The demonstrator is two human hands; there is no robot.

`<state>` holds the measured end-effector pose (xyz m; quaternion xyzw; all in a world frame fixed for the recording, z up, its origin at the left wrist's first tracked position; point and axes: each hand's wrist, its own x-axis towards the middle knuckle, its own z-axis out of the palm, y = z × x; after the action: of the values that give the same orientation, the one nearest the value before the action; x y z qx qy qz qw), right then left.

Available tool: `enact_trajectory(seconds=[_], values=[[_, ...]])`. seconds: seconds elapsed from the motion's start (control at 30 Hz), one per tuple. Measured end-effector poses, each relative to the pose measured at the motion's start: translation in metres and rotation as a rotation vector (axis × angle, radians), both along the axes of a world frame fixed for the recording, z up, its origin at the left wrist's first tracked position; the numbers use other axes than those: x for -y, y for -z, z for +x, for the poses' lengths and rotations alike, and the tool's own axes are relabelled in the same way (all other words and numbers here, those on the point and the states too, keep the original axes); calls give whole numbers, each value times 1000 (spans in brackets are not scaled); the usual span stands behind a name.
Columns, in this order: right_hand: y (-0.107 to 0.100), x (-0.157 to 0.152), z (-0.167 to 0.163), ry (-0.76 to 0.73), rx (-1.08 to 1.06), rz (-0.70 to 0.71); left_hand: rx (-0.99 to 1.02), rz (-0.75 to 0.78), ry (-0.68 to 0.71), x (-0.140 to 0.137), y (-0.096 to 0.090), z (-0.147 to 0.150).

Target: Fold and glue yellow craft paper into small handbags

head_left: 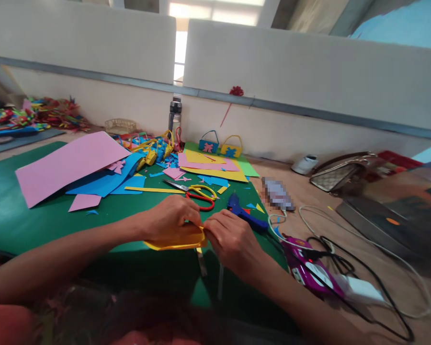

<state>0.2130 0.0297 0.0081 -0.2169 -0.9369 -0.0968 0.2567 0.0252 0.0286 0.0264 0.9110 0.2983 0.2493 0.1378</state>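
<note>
Between my hands is a small yellow foam-sheet bag [175,242], low over the front of the green mat [122,230]. My left hand [174,213] is closed on its upper edge, with the fingertips partly hidden. At the bag's right end my right hand [233,237] pinches the corner. Scissors [203,194] with red and yellow handles lie just beyond my hands. A blue glue gun [246,213] rests to the right of them. Below the bag lies a narrow metallic strip [201,262], and beside it a pale glue stick [220,282].
Pink sheets [72,167] and blue sheets [107,179] lie left. Finished little bags [208,145] stand at the back beside a heap of bags [154,148]. On the right are a phone [278,194], a purple power strip [309,268], loose cables and a handbag [339,172].
</note>
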Motion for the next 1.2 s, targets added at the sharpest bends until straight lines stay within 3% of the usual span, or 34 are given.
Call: enact_trajectory(seconds=[0.3,0.57,0.87,1.2], values=[[3,4,-3,-7,35,83,-17,90,25,5,13,1],[6,2,-1,-45,34,81,-12,67,48,0,22,-1],[2,3,-2,-33,-16,100,53,46,56,2,17,2],[5,5,-2,-10,-2,135,40,25,25,-4,35,-3]])
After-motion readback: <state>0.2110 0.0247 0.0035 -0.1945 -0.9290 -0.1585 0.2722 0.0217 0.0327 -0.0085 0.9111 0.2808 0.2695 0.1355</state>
